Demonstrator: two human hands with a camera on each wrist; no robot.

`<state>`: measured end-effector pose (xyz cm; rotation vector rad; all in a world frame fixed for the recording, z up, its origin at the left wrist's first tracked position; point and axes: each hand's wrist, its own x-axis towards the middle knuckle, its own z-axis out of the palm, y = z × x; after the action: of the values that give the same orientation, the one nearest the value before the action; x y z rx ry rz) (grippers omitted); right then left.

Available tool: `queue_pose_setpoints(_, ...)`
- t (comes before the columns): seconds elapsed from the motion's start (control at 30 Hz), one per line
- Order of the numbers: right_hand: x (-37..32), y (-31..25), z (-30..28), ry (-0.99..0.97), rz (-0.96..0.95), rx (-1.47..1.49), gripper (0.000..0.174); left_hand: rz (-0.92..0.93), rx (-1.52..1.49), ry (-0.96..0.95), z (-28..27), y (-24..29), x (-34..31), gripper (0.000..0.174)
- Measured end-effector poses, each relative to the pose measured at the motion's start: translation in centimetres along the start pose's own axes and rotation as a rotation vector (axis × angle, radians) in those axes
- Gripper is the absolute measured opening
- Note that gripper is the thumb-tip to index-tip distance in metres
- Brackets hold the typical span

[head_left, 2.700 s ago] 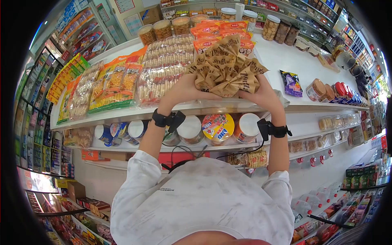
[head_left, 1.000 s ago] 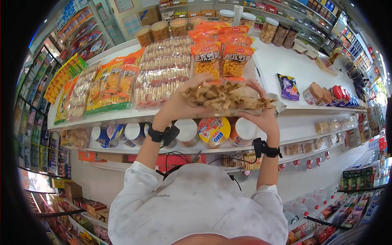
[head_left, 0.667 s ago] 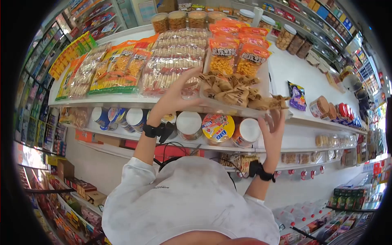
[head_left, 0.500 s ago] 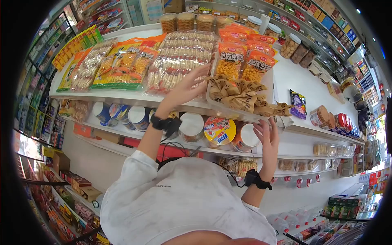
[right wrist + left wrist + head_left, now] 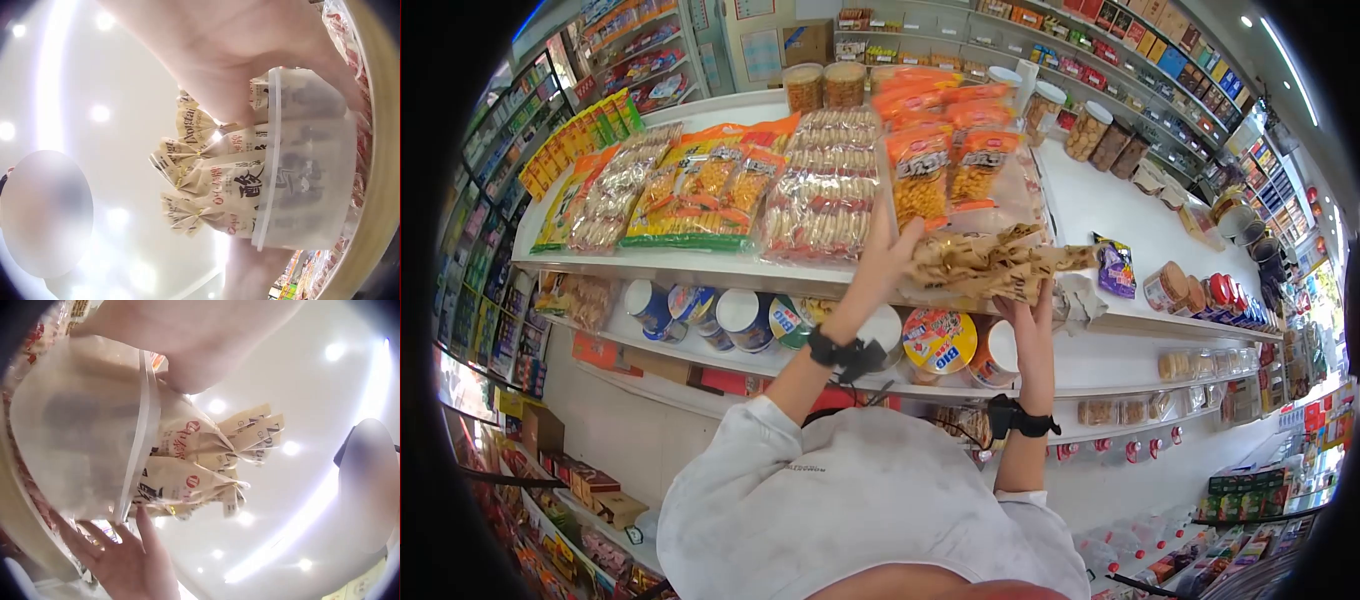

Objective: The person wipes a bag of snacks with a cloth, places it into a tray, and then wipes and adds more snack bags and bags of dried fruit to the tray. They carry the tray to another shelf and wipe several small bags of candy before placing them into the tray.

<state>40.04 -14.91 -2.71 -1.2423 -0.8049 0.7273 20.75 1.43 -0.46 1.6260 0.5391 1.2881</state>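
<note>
A translucent plastic tub [image 5: 312, 169] full of brown paper bags [image 5: 990, 262] with twisted, gathered tops stands at the front edge of the counter. My left hand [image 5: 885, 265] lies along the tub's left side; in the left wrist view its thumb side is close to the rim. At the front right corner is my right hand [image 5: 1028, 320], fingertips at the tub wall and lowest bag. Its fingers are spread and fairly straight in the left wrist view. Just behind the tub lean orange-topped snack bags [image 5: 920, 175].
Clear-wrapped rows of biscuits [image 5: 825, 190] and yellow snack packs [image 5: 710, 185] lie left of the tub. A purple snack bag [image 5: 1114, 268] and round tubs [image 5: 1167, 287] sit to the right. The shelf below holds a yellow-lidded noodle bucket [image 5: 940, 340].
The paper bags were lowered from between both hands to the counter front. Both hands came apart from them, then moved back in against the tub's sides. The head view has shifted.
</note>
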Motion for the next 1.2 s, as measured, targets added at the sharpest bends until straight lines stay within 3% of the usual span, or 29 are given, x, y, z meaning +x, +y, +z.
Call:
queue_pose_setpoints(0.07,2.9,2.1,-1.3,-0.046,-0.061,-0.121,0.086,0.055,-0.009,0.091,0.0,0.7,-1.3,0.061)
queue_pose_setpoints(0.1,3.3,0.1,0.0,-0.076,-0.021,0.006,0.079,0.062,-0.014,0.117,0.0,0.9,-1.8,0.063)
queue_pose_setpoints(0.2,7.4,0.5,0.5,-0.126,-0.15,-0.279,0.069,0.045,-0.05,0.171,0.0,1.2,-3.5,0.067)
queue_pose_setpoints(0.27,9.1,-0.4,2.8,-0.152,-0.308,-0.275,0.052,-0.018,-0.093,0.15,0.3,0.8,-4.6,0.071)
queue_pose_setpoints(0.33,10.3,-2.8,6.2,-0.117,-0.146,0.155,0.046,-0.095,-0.109,0.11,0.5,1.2,-5.5,0.077)
queue_pose_setpoints(0.4,14.6,-1.0,6.6,-0.068,-0.028,0.201,0.045,-0.196,-0.111,0.083,1.0,2.2,-6.2,0.081)
queue_pose_setpoints(0.43,15.4,-0.6,6.7,-0.042,0.031,0.226,0.044,-0.195,-0.116,0.012,0.3,1.4,-6.0,0.096)
queue_pose_setpoints(0.53,15.1,-0.9,6.5,-0.051,0.061,0.297,0.048,-0.161,-0.157,-0.079,-1.2,0.9,-5.2,0.095)
queue_pose_setpoints(0.63,13.8,-0.8,6.3,0.056,0.014,0.231,0.041,-0.329,-0.216,-0.047,-3.2,3.3,-5.3,0.078)
queue_pose_setpoints(0.83,6.8,-3.3,6.9,0.105,-0.303,0.038,0.051,-0.095,-0.066,0.147,-9.6,6.6,-3.8,0.042)
queue_pose_setpoints(1.03,3.3,-2.1,9.6,0.271,-0.471,-0.202,0.059,0.118,0.192,0.498,-12.8,4.8,-2.2,0.027)
queue_pose_setpoints(1.2,2.6,-0.6,10.2,0.233,-0.444,-0.273,0.066,0.178,0.224,0.139,-9.3,6.1,-2.8,0.016)
